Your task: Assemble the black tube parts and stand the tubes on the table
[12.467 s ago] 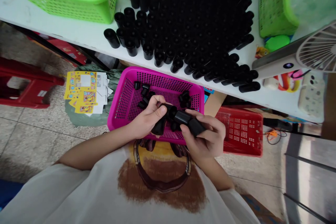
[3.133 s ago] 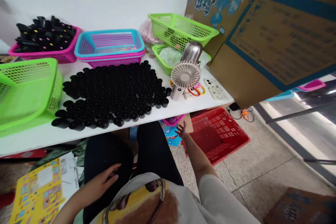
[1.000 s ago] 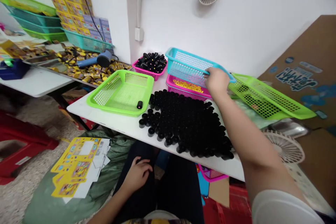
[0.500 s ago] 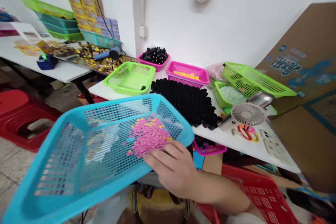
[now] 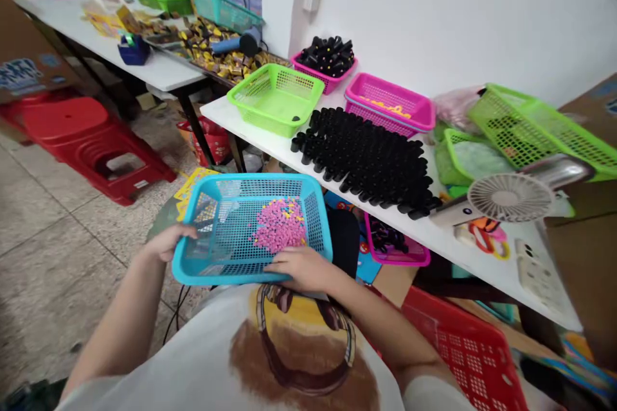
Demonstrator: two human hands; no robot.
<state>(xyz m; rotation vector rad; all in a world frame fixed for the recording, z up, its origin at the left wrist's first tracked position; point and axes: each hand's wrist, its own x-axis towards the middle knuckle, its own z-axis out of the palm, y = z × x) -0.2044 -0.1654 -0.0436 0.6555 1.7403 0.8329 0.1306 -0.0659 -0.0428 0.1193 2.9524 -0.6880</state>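
Observation:
A blue perforated basket (image 5: pixel 250 279) rests low in front of my body, with a heap of small pink pieces (image 5: pixel 278 226) and a few yellow ones in its right half. My left hand (image 5: pixel 172 241) grips the basket's left rim, thumb over the edge. My right hand (image 5: pixel 301 268) lies over the near rim at the right, its fingers reaching inside beside the pink heap. Those fingers are close together, and whether they hold any piece is hidden.
Rows of black cylinders (image 5: pixel 369 160) cover the white table (image 5: pixel 491 279) beyond the basket. Around them stand a green basket (image 5: pixel 274 99), a pink basket (image 5: pixel 390 103) and a small fan (image 5: pixel 511 198). Red stools (image 5: pixel 81 135) are at the left, a red crate (image 5: pixel 463 347) at the lower right.
The blue basket now appears lower, smaller and more level. My left hand has come into view on its left rim. My right hand remains at the near side by the pink pieces.

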